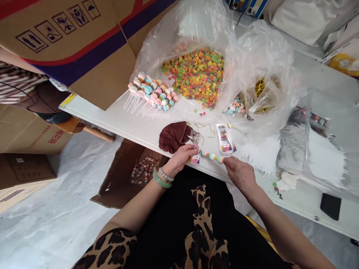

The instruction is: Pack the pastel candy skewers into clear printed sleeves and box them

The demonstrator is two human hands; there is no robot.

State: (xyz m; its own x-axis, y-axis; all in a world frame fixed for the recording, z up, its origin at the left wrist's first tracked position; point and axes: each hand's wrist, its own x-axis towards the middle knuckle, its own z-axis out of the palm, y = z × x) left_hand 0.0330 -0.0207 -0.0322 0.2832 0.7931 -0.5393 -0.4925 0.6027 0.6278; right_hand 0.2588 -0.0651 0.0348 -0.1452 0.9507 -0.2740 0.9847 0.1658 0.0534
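Observation:
My left hand [181, 160] wears a pale bead bracelet and a green bangle. Its fingers pinch a small printed label [195, 160] at the table's front edge. In my right hand [240, 175] is the near end of a candy skewer [212, 156] strung with pastel pieces. The skewer's other end points at the label, and whether the two touch I cannot tell. Just behind my left hand lies a crumpled dark brown cloth [174, 136]. Gold twist ties [207, 130] are scattered beyond it, and a stack of printed labels [223, 139] sits to their right.
A plastic bag of colourful ring candies [199, 74] stands behind, beside a bundle of candy skewers [153, 91]. White sticks [260, 151] and a clear plastic container [333, 149] are at right. Below left is an open carton [112, 183] with finished-looking skewers; a big carton [84, 41] rises above.

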